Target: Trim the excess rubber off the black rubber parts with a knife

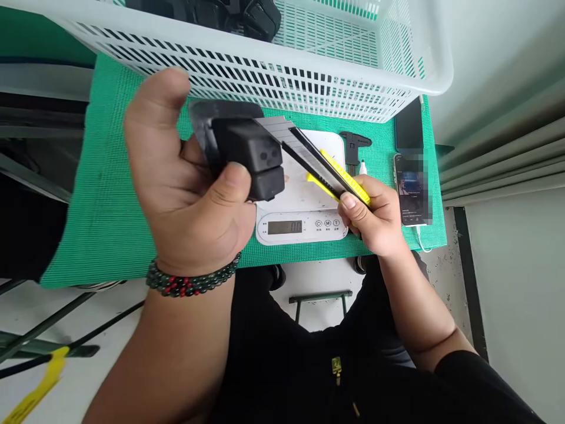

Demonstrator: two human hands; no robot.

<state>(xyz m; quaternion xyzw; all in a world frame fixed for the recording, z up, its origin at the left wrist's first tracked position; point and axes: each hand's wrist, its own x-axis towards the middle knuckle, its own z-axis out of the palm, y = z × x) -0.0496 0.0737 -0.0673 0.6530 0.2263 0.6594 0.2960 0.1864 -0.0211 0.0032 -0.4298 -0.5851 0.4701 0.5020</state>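
Observation:
My left hand (189,194), with a beaded bracelet at the wrist, grips a black moulded part (247,150), its thumb pressed on the near side. A yellow and black utility knife (329,171) is held in my right hand (373,215), its wide blade extended toward the upper left. The blade tip meets or overlaps the upper edge of the black part; exact contact cannot be told. Beneath both lies a white digital scale (304,227) on the green mesh mat (106,235).
A white plastic basket (265,68) holding black parts (238,17) spans the far side. On the right are black calipers (353,147), a phone (412,191) with a white cable, and a dark flat object (408,129). A curtain hangs at the right.

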